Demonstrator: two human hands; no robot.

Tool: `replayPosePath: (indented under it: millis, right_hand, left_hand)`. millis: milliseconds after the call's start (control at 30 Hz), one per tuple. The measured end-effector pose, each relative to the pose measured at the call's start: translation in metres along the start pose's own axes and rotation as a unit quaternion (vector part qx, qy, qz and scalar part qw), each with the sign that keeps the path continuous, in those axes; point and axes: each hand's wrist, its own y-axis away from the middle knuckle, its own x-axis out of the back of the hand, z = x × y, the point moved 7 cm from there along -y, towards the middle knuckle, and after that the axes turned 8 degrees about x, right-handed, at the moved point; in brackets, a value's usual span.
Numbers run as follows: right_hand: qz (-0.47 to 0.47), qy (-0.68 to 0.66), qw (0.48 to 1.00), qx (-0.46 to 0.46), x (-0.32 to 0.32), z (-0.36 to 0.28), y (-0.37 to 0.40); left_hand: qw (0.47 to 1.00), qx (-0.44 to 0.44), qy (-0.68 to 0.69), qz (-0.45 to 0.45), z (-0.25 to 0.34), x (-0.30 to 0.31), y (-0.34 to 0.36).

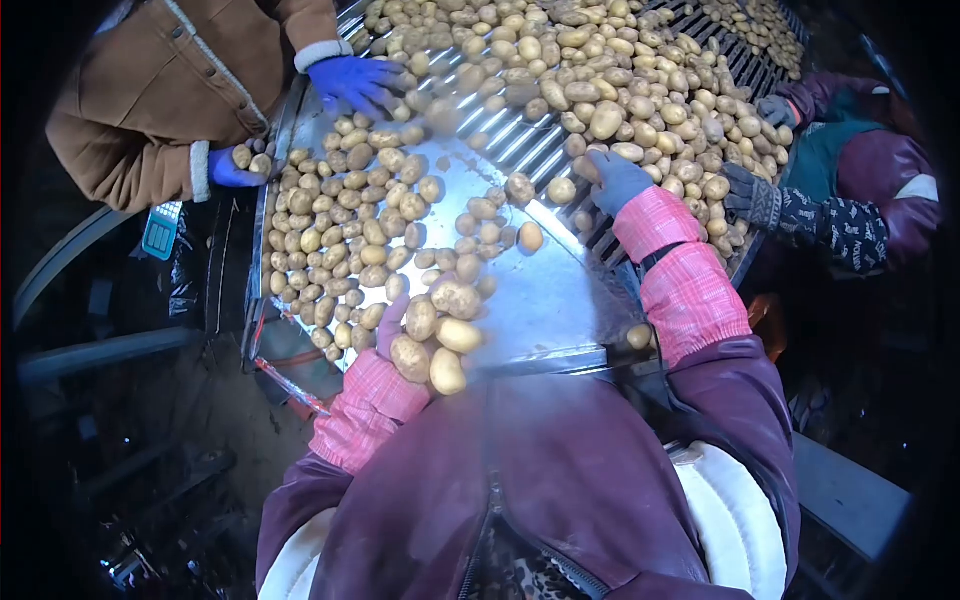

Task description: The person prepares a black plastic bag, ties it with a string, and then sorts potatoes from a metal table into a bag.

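Observation:
Several potatoes [421, 319] are gathered in my left hand [392, 326], gloved in mauve, low at the near edge of the metal table [540, 310]. Its fingers are mostly hidden behind them. My right hand [618, 184], in a grey-blue glove, reaches to the edge of the slatted conveyor [525, 150]. Its fingers curl against a potato [584, 169] beside the big potato heap [640, 100]. Many loose potatoes [340, 215] cover the left part of the table, and a single orange-tinted potato [530, 237] lies near the middle.
Across the left edge, a person in a brown jacket [150, 90] has one blue-gloved hand [357, 84] spread over potatoes and the other [235, 168] holding some. At right, another person's dark-gloved hands [750, 198] touch the heap. A lone potato [639, 336] sits near my right sleeve.

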Motion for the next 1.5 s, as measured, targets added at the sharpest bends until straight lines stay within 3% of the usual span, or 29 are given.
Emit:
replayPosePath:
  millis: [33,100,167,233,333,400,500,533,600,633,667,700,767,867,900,967,1033,1067,1100,1167,1233,1267,1300,1400,1433,1500]
  right_hand:
    - [-0.013,0.042,0.999,0.017,-0.004,-0.005,-0.003]
    - [-0.051,0.000,0.998,-0.029,-0.017,-0.008,-0.011]
    - [-0.119,-0.014,0.991,-0.067,0.001,-0.035,-0.007]
    - [-0.102,0.021,0.994,-0.029,-0.010,-0.063,-0.002]
    - [-0.041,0.004,0.998,0.055,-0.040,-0.094,-0.003]
    - [0.021,-0.032,0.995,0.095,-0.042,-0.128,0.006]
    - [-0.095,-0.188,0.974,0.083,-0.026,-0.166,0.029]
    - [-0.098,-0.348,0.931,0.052,-0.029,-0.166,0.039]
    - [-0.107,-0.608,0.787,-0.020,-0.035,-0.170,0.060]
    - [-0.110,-0.703,0.699,-0.064,-0.036,-0.173,0.070]
    - [-0.087,-0.713,0.691,-0.081,-0.026,-0.177,0.085]
    - [-0.063,-0.721,0.683,-0.098,-0.014,-0.182,0.104]
    - [-0.035,-0.741,0.658,-0.126,-0.009,-0.192,0.137]
    - [-0.025,-0.765,0.623,-0.158,-0.014,-0.208,0.177]
    - [-0.024,-0.763,0.624,-0.165,-0.014,-0.209,0.191]
    - [-0.095,-0.701,0.679,-0.198,-0.002,-0.209,0.219]
    - [-0.080,-0.705,0.675,-0.201,0.000,-0.207,0.241]
    - [-0.071,-0.707,0.674,-0.202,0.001,-0.204,0.251]
    - [-0.077,-0.745,0.633,-0.197,0.000,-0.204,0.262]
    - [-0.048,-0.754,0.631,-0.174,-0.002,-0.202,0.279]
    - [-0.039,-0.756,0.627,-0.183,-0.001,-0.195,0.302]
    - [-0.050,-0.757,0.622,-0.196,-0.001,-0.190,0.316]
    - [-0.049,-0.783,0.583,-0.211,-0.026,-0.182,0.332]
    - [0.069,-0.779,0.601,-0.162,-0.032,-0.164,0.380]
    - [0.085,-0.795,0.573,-0.179,-0.022,-0.161,0.400]
    - [0.150,-0.805,0.533,-0.215,-0.026,-0.152,0.441]
  left_hand:
    - [1.000,0.008,0.001,-0.001,0.000,-0.002,0.005]
    - [0.999,0.028,0.009,0.020,-0.010,0.015,0.018]
    - [1.000,-0.007,-0.008,0.004,-0.017,0.036,0.025]
    - [0.962,0.047,0.235,-0.129,-0.027,0.030,0.030]
    - [0.862,0.133,0.435,-0.223,-0.040,0.020,0.039]
    - [0.835,0.208,0.455,-0.230,-0.040,0.012,0.046]
    - [0.832,0.233,0.462,-0.200,-0.047,0.013,0.058]
    - [0.826,0.238,0.468,-0.207,-0.047,0.010,0.061]
    - [0.801,0.268,0.483,-0.230,-0.043,0.007,0.065]
    - [0.858,0.259,0.397,-0.199,-0.046,0.014,0.066]
    - [0.903,0.255,0.304,-0.166,-0.049,0.021,0.067]
    - [0.971,0.201,0.094,-0.084,-0.048,0.037,0.068]
    - [0.984,0.105,-0.138,-0.038,-0.040,0.045,0.067]
    - [0.983,0.098,-0.114,-0.102,-0.042,0.013,0.062]
    - [0.984,0.142,-0.061,-0.095,-0.043,-0.003,0.065]
    - [0.986,0.165,-0.027,0.000,-0.069,0.008,0.060]
    - [0.969,0.161,-0.181,-0.055,-0.076,0.005,0.062]
    - [0.966,0.175,-0.176,-0.075,-0.081,0.005,0.061]
    - [0.962,0.190,-0.172,-0.095,-0.085,0.005,0.060]
    - [0.950,0.287,0.023,-0.125,-0.112,0.006,0.055]
    - [0.863,0.417,0.252,-0.136,-0.139,0.003,0.059]
    - [0.884,0.432,0.170,-0.065,-0.149,-0.019,0.060]
    - [0.889,0.451,0.085,0.004,-0.159,-0.041,0.063]
    - [0.866,0.495,0.012,-0.072,-0.203,-0.063,0.054]
    - [0.858,0.501,-0.027,-0.113,-0.218,-0.069,0.048]
    - [0.831,0.541,-0.069,-0.105,-0.250,-0.088,0.046]
